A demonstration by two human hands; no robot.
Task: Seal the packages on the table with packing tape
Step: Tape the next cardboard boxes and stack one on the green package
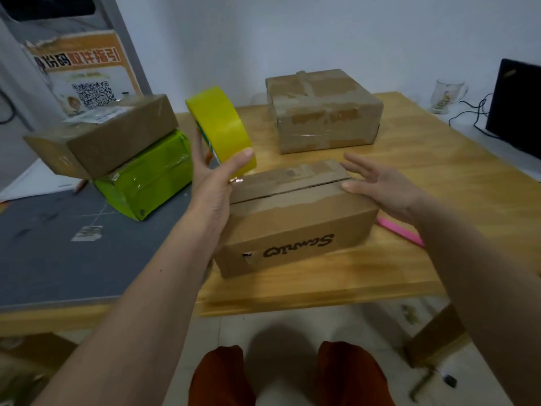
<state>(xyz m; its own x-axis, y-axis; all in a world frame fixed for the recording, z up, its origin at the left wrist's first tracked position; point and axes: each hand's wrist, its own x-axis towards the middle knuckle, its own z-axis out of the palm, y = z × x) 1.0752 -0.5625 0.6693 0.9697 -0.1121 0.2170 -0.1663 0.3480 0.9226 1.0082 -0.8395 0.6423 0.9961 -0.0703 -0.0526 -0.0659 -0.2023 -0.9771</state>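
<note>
My left hand [215,183] is gripping the yellow tape roll [220,128] at the near box's [292,221] left end, while my right hand [377,183] is resting open-fingered on its right end. That unsealed box is sitting near the table's [424,230] front edge; a taped box [322,112] is sitting toward the back edge.

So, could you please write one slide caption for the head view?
Left hand holds yellow tape roll at the near box; open right hand steadies its other end.
</note>
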